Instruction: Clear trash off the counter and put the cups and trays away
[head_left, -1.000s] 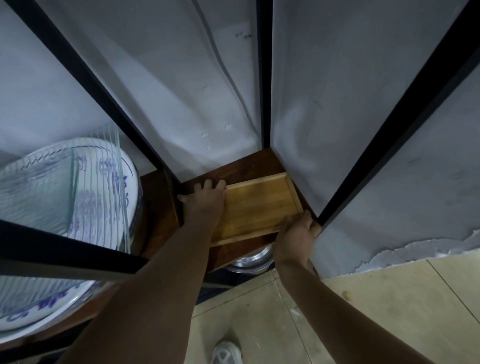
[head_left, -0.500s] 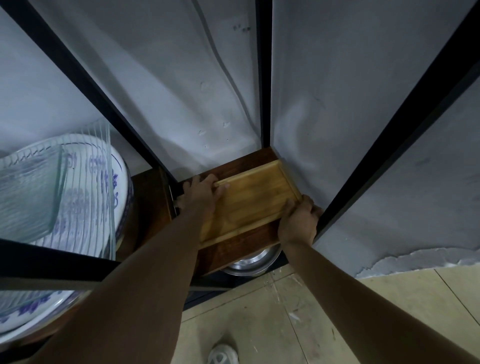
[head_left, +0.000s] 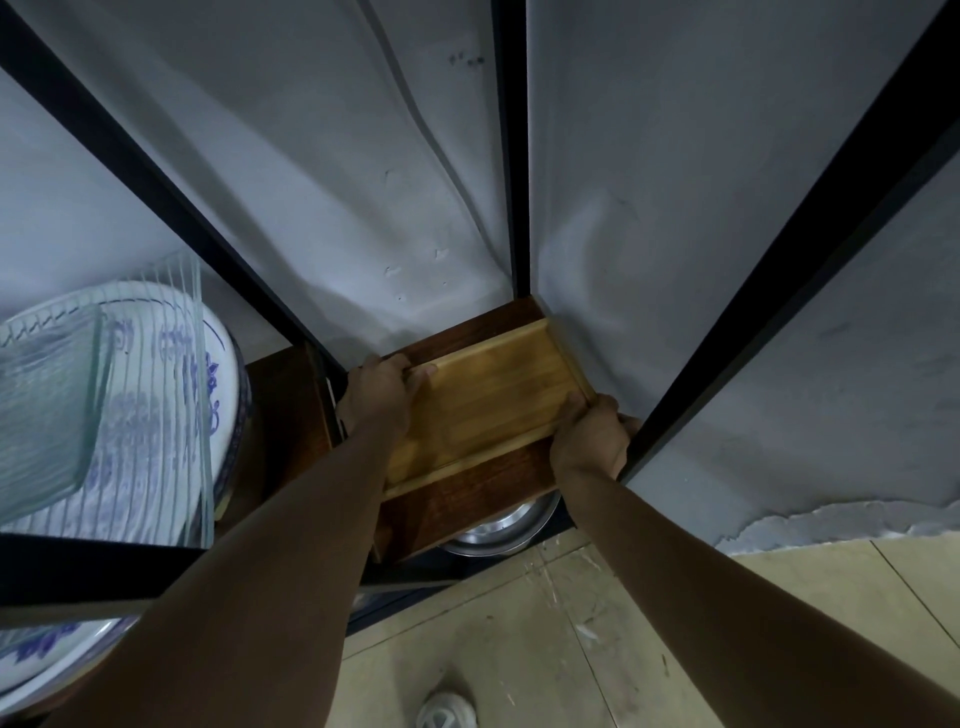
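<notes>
A light wooden tray lies flat on the dark wooden shelf of a black-framed rack, its far edge close to the white back wall. My left hand grips the tray's left end, fingers over the rim. At the tray's near right corner my right hand holds the edge, beside the black upright post.
Ribbed glass plates and a blue-and-white ceramic dish fill the left shelf compartment. A metal bowl sits on the level below. Beige tiled floor and a white shoe show beneath my arms.
Both hands have pushed the tray deeper onto the shelf, toward the back wall. The camera has leaned in with them.
</notes>
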